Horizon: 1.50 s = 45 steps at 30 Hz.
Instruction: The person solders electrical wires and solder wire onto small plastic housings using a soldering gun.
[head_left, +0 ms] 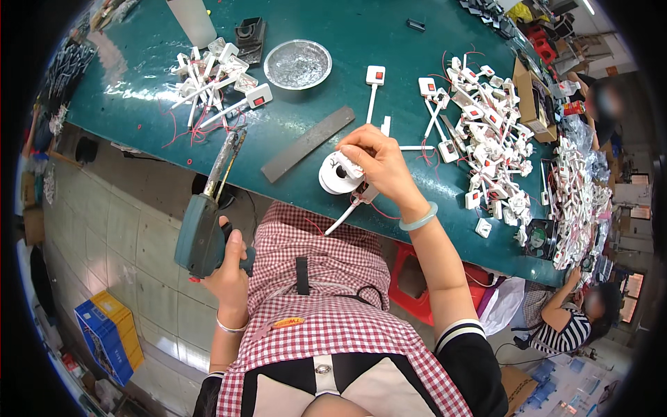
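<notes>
Fingers of the left hand (229, 274) wrap a teal soldering gun (200, 233) left of centre, the right hand (382, 165), fingers narrowed, hold unclear, half hides a white spool (331, 179) mid-frame at the green table (396, 55), and a striped-shirted person (566, 337) sits lower right.

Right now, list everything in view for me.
table: one, green, upper half
gun-shaped tool: one, teal and black, left
round piece: one, white, table's near edge
small part: one, white, over round piece
switch pieces: many, mostly white, piled and loose on table
metal bowl: one, silver, far side
flat bar: one, dark grey, mid-table
cardboard box: one, brown, table right
crate: one, blue and yellow, floor left
people: two, one striped, far right
apron: one, red-white check, wearer
left hand: one, bare, gripping tool
right hand: one, bare, pinching small part
</notes>
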{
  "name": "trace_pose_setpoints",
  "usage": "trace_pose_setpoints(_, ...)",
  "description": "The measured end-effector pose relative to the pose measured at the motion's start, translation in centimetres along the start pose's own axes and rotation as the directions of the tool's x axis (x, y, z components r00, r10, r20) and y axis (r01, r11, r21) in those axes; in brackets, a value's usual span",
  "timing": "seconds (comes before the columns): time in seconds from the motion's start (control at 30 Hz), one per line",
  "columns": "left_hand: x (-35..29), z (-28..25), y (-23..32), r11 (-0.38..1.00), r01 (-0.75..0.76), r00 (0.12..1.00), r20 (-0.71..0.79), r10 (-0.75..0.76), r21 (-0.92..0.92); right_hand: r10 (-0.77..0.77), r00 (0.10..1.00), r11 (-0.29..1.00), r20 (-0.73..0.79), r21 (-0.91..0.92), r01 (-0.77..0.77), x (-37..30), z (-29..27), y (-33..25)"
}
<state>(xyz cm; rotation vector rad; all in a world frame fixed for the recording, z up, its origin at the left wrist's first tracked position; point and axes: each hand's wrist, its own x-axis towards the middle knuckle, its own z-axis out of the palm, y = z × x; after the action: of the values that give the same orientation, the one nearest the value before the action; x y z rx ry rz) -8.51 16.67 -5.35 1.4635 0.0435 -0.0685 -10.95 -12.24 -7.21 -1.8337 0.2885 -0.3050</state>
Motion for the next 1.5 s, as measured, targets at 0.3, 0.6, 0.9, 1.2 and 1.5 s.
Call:
trace_pose_setpoints(0.3, 0.0, 0.6, -0.1, 1.0, -0.003, 0.999, 0.038, 0.003, -0.016, 0.171, 0.967, 0.98, -0.189, 0.133, -0.148, -3.1, 0.2, -1.6)
trace_pose_setpoints(0.6, -0.4, 0.1, -0.5, 0.999, 0.031, 0.998, 0.045, -0.033, 0.033, -0.006, 0.996, 0.998, -0.094, 0.069, 0.013, -4.1, 0.0, -1.6)
trace_pose_setpoints(0.9, -0.8, 1.0, -0.3, 0.999, 0.026, 0.998, 0.06, -0.028, 0.025, -0.268, 0.925, 0.951, -0.269, -0.227, 0.209, -4.5, 1.4, -0.5)
trace_pose_setpoints(1.2, -0.5, 0.6, -0.8, 0.999, 0.041, 0.998, 0.054, -0.042, 0.025, -0.031, 0.912, 0.999, -0.41, -0.005, 0.032, -4.9, 2.7, -1.0)
trace_pose_setpoints(1.5, -0.5, 0.7, -1.0, 0.999, 0.03, 0.999, 0.036, -0.032, 0.033, 0.053, 0.854, 0.988, -0.518, 0.151, 0.03, -4.5, 3.9, -0.1)
